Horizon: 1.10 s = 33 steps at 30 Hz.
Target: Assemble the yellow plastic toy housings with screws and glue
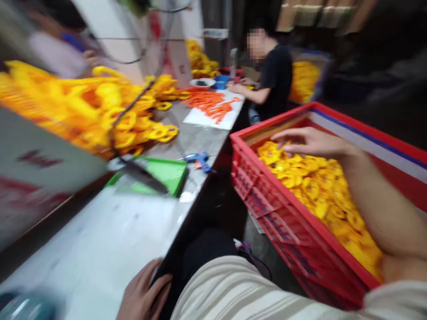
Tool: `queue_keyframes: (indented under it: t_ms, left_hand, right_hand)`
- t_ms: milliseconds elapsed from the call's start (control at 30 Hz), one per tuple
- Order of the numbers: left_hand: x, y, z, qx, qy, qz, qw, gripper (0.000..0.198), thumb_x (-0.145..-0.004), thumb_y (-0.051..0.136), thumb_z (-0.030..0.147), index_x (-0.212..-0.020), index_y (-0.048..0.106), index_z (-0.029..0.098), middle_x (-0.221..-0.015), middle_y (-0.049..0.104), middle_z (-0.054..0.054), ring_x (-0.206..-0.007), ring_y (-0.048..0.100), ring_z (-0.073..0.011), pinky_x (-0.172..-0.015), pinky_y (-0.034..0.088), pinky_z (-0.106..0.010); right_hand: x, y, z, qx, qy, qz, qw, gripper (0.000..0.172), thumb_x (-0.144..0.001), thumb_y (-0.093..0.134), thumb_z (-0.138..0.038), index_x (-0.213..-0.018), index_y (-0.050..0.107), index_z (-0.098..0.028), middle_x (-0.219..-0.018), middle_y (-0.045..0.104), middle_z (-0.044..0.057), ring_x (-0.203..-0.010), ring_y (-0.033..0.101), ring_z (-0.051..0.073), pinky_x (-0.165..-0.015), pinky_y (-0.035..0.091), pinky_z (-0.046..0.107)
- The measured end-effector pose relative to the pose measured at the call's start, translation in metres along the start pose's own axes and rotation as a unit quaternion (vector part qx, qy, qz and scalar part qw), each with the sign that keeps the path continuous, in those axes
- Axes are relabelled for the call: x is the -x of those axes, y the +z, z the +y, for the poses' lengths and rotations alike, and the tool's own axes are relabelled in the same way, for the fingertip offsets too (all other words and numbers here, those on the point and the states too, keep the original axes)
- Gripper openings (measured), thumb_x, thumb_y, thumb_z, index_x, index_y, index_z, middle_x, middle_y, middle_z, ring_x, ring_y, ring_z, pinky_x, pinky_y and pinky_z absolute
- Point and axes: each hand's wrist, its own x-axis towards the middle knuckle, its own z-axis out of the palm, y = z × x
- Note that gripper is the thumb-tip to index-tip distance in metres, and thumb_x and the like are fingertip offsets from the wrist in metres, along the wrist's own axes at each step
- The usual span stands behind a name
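Note:
My right hand (pixel 308 141) reaches into a red plastic crate (pixel 283 213) on my right, its fingers bent down onto the heap of yellow ring-shaped plastic parts (pixel 320 186) inside. Whether it has hold of a part is hidden. My left hand (pixel 143 293) rests on the near edge of the white worktable (pixel 110 240), fingers curled over the edge, holding nothing loose. The picture is smeared by motion.
A big pile of yellow parts (pixel 90 106) covers the table's left. A green tray (pixel 167 173), a blue glue gun (pixel 198 160) and orange pieces (pixel 210 102) on white paper lie further along. A person in black (pixel 273 75) sits at the far end.

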Motion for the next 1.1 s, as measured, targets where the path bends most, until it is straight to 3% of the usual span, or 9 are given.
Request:
queue_keyframes:
  t_ms: [100,167,267,400,567,733,833,967,1100]
  left_hand:
    - [0.009,-0.019,0.048,0.013,-0.118,-0.035,0.992,0.021,-0.088,0.054,0.019,-0.095,0.072,0.026,-0.126,0.06,-0.01,-0.117,0.056,-0.0247,-0.095,0.051,-0.041]
    - [0.018,-0.023,0.064,0.036,-0.177,-0.03,0.983,0.018,-0.088,0.055,0.021,-0.094,0.072,0.024,-0.129,0.058,-0.01,-0.123,0.051,-0.0264,-0.098,0.048,-0.044]
    - [0.044,-0.027,0.07,0.021,-0.274,0.025,0.961,0.016,-0.087,0.057,0.022,-0.095,0.071,0.023,-0.128,0.058,-0.011,-0.123,0.05,-0.0267,-0.1,0.047,-0.045]
    - [0.088,-0.037,0.083,-0.038,-0.419,0.138,0.896,0.012,-0.086,0.06,0.021,-0.092,0.07,0.024,-0.126,0.059,-0.008,-0.123,0.049,-0.0255,-0.099,0.048,-0.044]
    - [0.157,-0.06,0.103,-0.171,-0.565,0.226,0.775,0.013,-0.088,0.058,0.019,-0.092,0.069,0.026,-0.125,0.058,-0.006,-0.123,0.049,-0.0246,-0.102,0.045,-0.045]
    - [0.254,-0.114,0.105,-0.281,-0.74,0.197,0.579,0.025,-0.089,0.055,0.031,-0.109,0.066,0.022,-0.129,0.055,-0.011,-0.128,0.043,-0.028,-0.111,0.037,-0.045]
    - [0.297,-0.148,0.084,-0.241,-0.834,0.149,0.473,0.06,-0.083,0.061,0.045,-0.134,0.049,0.015,-0.142,0.046,-0.017,-0.135,0.037,-0.0339,-0.113,0.03,-0.047]
    - [0.302,-0.161,0.045,-0.14,-0.897,0.095,0.409,0.092,-0.07,0.072,0.056,-0.144,0.034,0.017,-0.144,0.045,-0.02,-0.135,0.036,-0.0431,-0.108,0.031,-0.054]
    - [0.283,-0.15,0.032,-0.119,-0.894,0.099,0.42,0.079,-0.074,0.069,0.052,-0.141,0.04,0.024,-0.139,0.052,-0.013,-0.123,0.053,-0.0351,-0.1,0.043,-0.044]
  right_hand:
    - [-0.008,0.053,-0.057,0.049,-0.13,-0.172,0.975,0.049,-0.071,0.063,-0.063,-0.118,0.062,-0.049,-0.115,0.069,0.007,-0.1,0.066,0.031,-0.085,0.057,0.043]
    - [-0.022,0.11,-0.088,0.056,-0.202,-0.308,0.928,0.045,-0.073,0.062,-0.06,-0.117,0.058,-0.057,-0.115,0.068,0.007,-0.1,0.067,0.029,-0.08,0.059,0.039]
    - [-0.038,0.215,-0.144,0.104,-0.299,-0.455,0.832,0.043,-0.084,0.05,-0.05,-0.125,0.058,-0.042,-0.114,0.069,0.008,-0.098,0.068,0.028,-0.083,0.056,0.042]
    - [-0.051,0.344,-0.224,0.12,-0.412,-0.468,0.773,0.037,-0.088,0.043,-0.033,-0.117,0.064,-0.023,-0.093,0.074,0.008,-0.082,0.069,0.023,-0.074,0.051,0.034]
    - [-0.068,0.452,-0.268,-0.031,-0.447,-0.321,0.835,0.035,-0.091,0.04,-0.039,-0.1,0.066,-0.018,-0.092,0.074,0.008,-0.069,0.065,0.018,-0.065,0.048,0.03]
    - [-0.068,0.504,-0.252,-0.082,-0.416,-0.317,0.848,0.039,-0.086,0.048,-0.052,-0.095,0.068,-0.019,-0.084,0.074,0.005,-0.066,0.066,0.018,-0.065,0.05,0.028]
    - [-0.071,0.51,-0.246,-0.054,-0.407,-0.336,0.848,0.042,-0.083,0.049,-0.056,-0.094,0.069,-0.021,-0.083,0.074,0.003,-0.063,0.066,0.017,-0.061,0.049,0.026]
    - [-0.073,0.507,-0.244,-0.053,-0.403,-0.353,0.842,0.042,-0.082,0.049,-0.058,-0.092,0.069,-0.023,-0.086,0.075,0.002,-0.067,0.068,0.017,-0.063,0.051,0.025]
    - [-0.077,0.51,-0.24,-0.051,-0.384,-0.353,0.851,0.044,-0.079,0.051,-0.062,-0.093,0.07,-0.024,-0.087,0.075,0.002,-0.07,0.069,0.018,-0.063,0.051,0.025]
